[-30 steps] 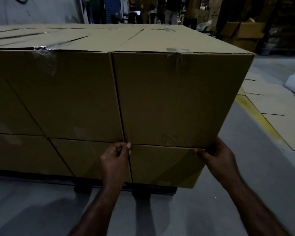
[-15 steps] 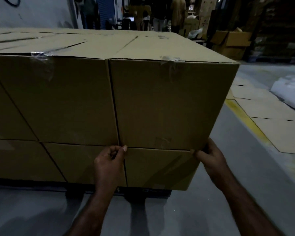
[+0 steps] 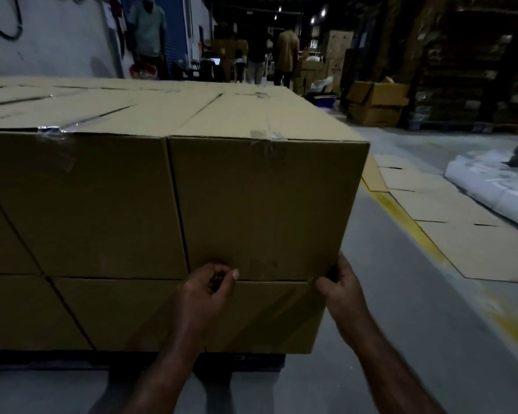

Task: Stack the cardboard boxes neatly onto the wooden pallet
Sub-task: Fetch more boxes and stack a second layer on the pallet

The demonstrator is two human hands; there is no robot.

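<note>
Brown cardboard boxes [image 3: 266, 204] stacked flush, 2 layers, on dark pallet [image 3: 260, 361].

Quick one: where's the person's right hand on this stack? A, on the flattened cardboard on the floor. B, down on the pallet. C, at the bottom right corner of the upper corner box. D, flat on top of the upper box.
C: the right hand grips the bottom right corner of the upper corner box, thumb on its front face, just above the lower box.

Left hand [image 3: 204, 294], right hand [image 3: 343, 289], fingers [image 3: 219, 271] curled
</note>
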